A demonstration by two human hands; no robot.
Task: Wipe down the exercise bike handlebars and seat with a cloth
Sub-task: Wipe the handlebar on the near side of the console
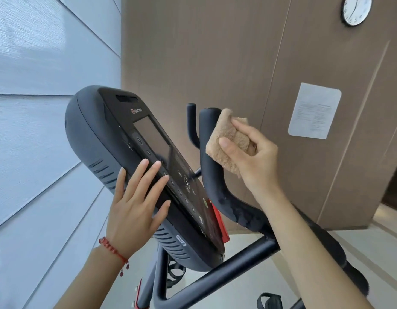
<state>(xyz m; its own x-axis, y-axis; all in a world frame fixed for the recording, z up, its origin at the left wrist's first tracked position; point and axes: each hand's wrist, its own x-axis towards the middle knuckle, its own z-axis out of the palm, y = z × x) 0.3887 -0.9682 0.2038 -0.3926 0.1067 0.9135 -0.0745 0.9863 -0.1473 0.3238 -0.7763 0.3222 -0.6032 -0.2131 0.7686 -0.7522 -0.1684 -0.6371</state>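
Two hands at bike, right hand [251, 152] grip closed on tan cloth [226, 139] against black handlebar [212, 175], left hand [135, 204] flat, fingers spread on console [117, 134], brown panelled wall [215, 52]

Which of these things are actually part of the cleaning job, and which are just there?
In the job: tan cloth in right hand; black handlebar; left hand steadying the console.

Just there: wall clock; paper notice; pedal strap.

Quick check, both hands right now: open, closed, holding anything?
Left hand: open, fingers spread flat on the bike console, holding nothing.
Right hand: closed on the tan cloth, pressed against the handlebar.
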